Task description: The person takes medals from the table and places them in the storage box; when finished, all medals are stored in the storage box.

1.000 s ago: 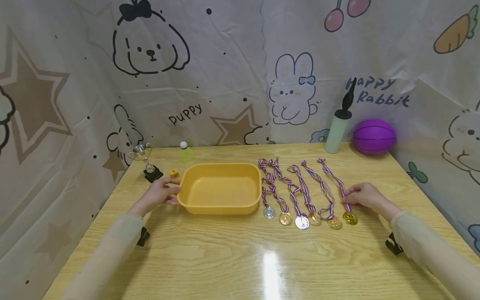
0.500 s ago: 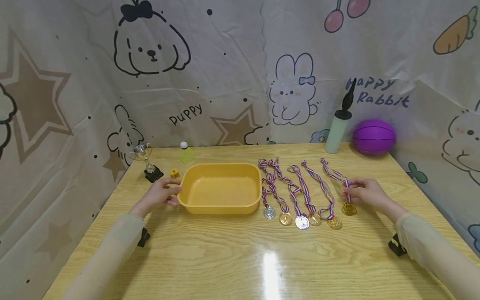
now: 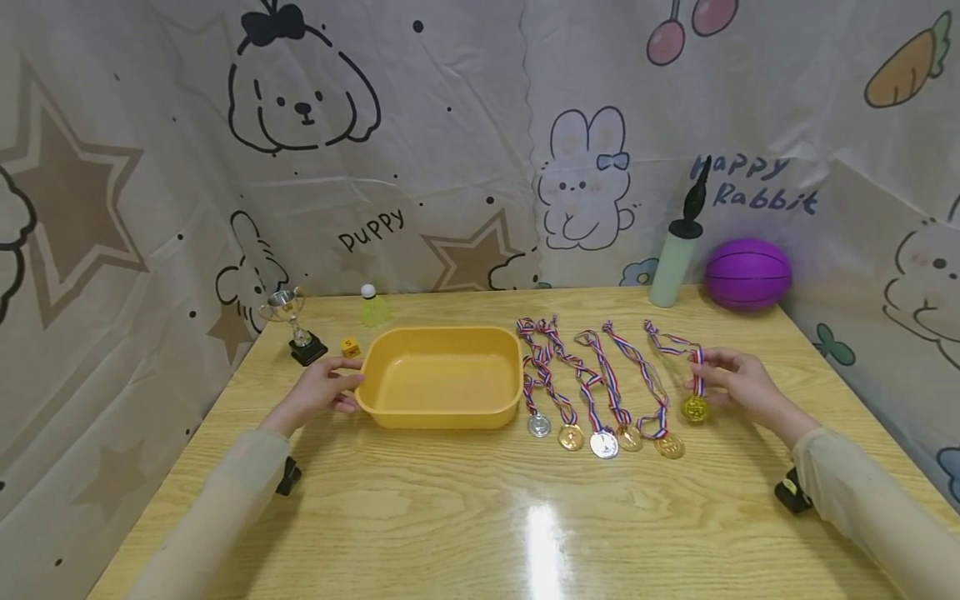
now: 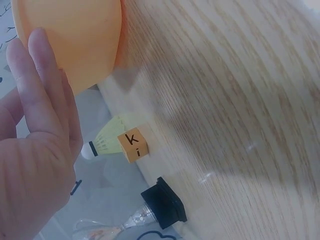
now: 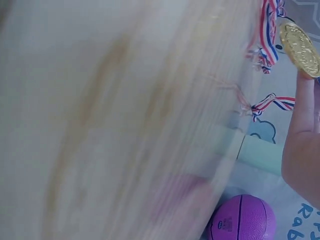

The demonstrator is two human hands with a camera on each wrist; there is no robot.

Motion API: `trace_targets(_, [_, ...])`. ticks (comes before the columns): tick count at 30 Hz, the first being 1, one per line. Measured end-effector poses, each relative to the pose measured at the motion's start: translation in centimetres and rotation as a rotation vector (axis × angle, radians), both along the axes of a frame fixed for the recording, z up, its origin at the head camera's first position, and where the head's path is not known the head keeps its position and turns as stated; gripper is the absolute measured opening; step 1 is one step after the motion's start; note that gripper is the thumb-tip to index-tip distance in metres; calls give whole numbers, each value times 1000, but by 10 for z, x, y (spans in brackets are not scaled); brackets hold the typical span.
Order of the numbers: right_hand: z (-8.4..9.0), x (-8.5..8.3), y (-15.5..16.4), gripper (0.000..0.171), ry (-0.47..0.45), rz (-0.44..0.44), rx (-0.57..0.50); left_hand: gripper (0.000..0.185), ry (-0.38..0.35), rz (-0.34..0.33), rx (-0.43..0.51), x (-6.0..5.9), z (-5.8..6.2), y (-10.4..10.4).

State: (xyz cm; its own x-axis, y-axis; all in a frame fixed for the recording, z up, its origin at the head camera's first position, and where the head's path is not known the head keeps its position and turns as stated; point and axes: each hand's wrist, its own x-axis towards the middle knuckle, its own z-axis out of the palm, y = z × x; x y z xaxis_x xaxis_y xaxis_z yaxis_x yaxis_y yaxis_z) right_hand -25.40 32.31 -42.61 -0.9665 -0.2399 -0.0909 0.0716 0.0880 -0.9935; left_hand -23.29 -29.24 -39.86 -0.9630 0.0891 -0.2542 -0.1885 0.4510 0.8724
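Observation:
A yellow plastic basin (image 3: 438, 421) stands on the table. My left hand (image 3: 318, 387) touches its left side; in the left wrist view the hand's straight fingers (image 4: 45, 75) lie along the basin's outer wall (image 4: 95, 40). My right hand (image 3: 738, 387) pinches the striped ribbon of a gold medal (image 3: 696, 408), which hangs just below the fingers. The ribbon's far end still lies on the table. In the right wrist view the medal (image 5: 300, 47) shows close to the fingertips, and much of the hand is cut off. Several more medals (image 3: 603, 443) lie in a row right of the basin.
Behind the left hand are a small trophy cup (image 3: 288, 321), a yellow letter cube (image 3: 349, 347) and a shuttlecock (image 3: 372, 308). A green hand pump (image 3: 673, 267) and a purple ball (image 3: 748, 275) stand at the back right, before a printed cloth backdrop (image 3: 465, 125).
My right hand has lifted the rightmost medal by its ribbon, and the medal has moved up and slightly left. My left hand and the basin have stayed put.

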Motion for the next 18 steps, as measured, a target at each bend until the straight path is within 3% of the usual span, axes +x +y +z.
trace_targets(6, [7, 0, -4, 18, -50, -4, -171, 47, 5, -8, 5, 1, 0, 0])
trace_targets(18, [38, -5, -25, 15, -7, -38, -251, 46, -8, 6, -18, 1, 0, -1])
